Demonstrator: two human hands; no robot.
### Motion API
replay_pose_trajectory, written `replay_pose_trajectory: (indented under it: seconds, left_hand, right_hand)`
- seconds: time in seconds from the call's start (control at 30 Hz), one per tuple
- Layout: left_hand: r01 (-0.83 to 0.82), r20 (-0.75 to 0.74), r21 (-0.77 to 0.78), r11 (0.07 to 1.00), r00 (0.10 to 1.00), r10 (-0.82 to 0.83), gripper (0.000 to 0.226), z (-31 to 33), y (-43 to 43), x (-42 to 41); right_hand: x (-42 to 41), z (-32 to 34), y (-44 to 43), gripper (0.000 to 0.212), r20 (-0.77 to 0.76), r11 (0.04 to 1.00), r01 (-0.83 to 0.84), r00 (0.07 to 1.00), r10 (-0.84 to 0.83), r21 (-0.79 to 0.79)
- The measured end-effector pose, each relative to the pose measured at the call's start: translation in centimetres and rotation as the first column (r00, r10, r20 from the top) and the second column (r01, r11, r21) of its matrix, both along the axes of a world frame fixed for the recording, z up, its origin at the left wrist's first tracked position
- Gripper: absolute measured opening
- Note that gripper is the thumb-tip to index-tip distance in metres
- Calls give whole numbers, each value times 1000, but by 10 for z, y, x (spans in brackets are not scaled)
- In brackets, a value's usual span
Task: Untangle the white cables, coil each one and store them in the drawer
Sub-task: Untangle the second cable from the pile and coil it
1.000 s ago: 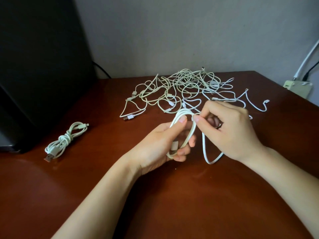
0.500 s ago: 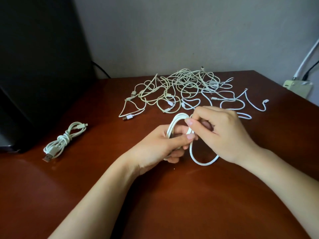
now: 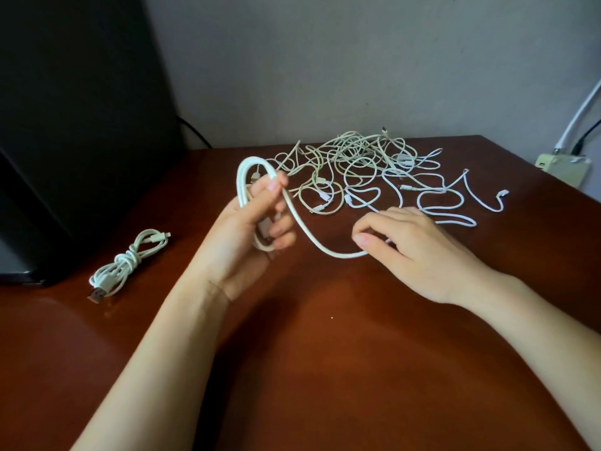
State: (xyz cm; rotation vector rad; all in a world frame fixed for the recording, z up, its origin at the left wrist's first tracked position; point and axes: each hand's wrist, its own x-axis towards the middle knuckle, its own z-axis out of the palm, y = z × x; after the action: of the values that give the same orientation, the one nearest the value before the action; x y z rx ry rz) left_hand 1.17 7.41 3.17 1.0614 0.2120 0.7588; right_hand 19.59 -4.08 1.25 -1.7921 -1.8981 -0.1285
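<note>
A glossy reddish-brown wooden table (image 3: 325, 369) fills the lower view, its polished top throwing soft reflections. A large matte black box-shaped object (image 3: 74, 125) stands at its left edge against a plain grey wall (image 3: 325, 60).

At the far side of the table lies the tangle of white cables (image 3: 361, 164): thin, round, rubbery cords in overlapping loops and curls, some creamier in tone, with small plugs at loose ends. Its rightmost strands snake out flat toward the table's right side.

The left hand (image 3: 250, 236) is raised just above the table in front of the tangle, palm toward the camera. Its fingers curl round a half-coiled cable (image 3: 247, 164), gathered into a tall narrow oval of several strands, and the thumb presses the strands against the forefinger near the top. From there one smooth strand sags in a curve to the right hand (image 3: 419, 252), which sits low over the table and pinches it between thumb and forefinger, the other fingers loosely bent.

Near the black object rests a finished bundle (image 3: 130, 260), wrapped round its own middle like a knot, a metal USB plug (image 3: 97, 294) sticking out. A pale power strip (image 3: 562, 166) sits off the table's far right corner.
</note>
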Motion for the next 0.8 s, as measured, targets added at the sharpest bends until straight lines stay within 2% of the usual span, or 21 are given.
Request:
replay_pose_trajectory:
  seconds: [0.1, 0.17, 0.27, 0.4, 0.5, 0.67, 0.8]
  left_hand:
    - [-103, 34, -80, 991, 994, 106, 6, 2, 4, -3]
    - [-200, 20, -138, 970, 979, 204, 6, 2, 9, -5]
    - [-354, -56, -191, 915, 935, 350, 15, -1, 15, -6]
    - [-481, -215, -141, 865, 868, 448, 13, -3, 17, -6]
    - [-462, -249, -35, 886, 863, 440, 15, -5, 17, -5]
    - [-380, -297, 126, 917, 867, 400, 10, -9, 11, 1]
    - [-269, -244, 76, 960, 928, 280, 13, -9, 1, 7]
  right_hand:
    - [1, 1, 0, 42, -12, 999, 36, 999, -36, 40]
    - [2, 2, 0, 36, -75, 996, 69, 995, -65, 53]
    - [4, 1, 2, 31, -62, 984, 85, 995, -76, 154]
    - [0, 2, 2, 24, -70, 939, 57, 997, -35, 340]
    - [-6, 3, -1, 21, -55, 913, -10, 998, 36, 407]
    - [-10, 3, -1, 19, 61, 889, -114, 993, 97, 443]
    - [-13, 3, -1, 16, 89, 881, -195, 981, 173, 430]
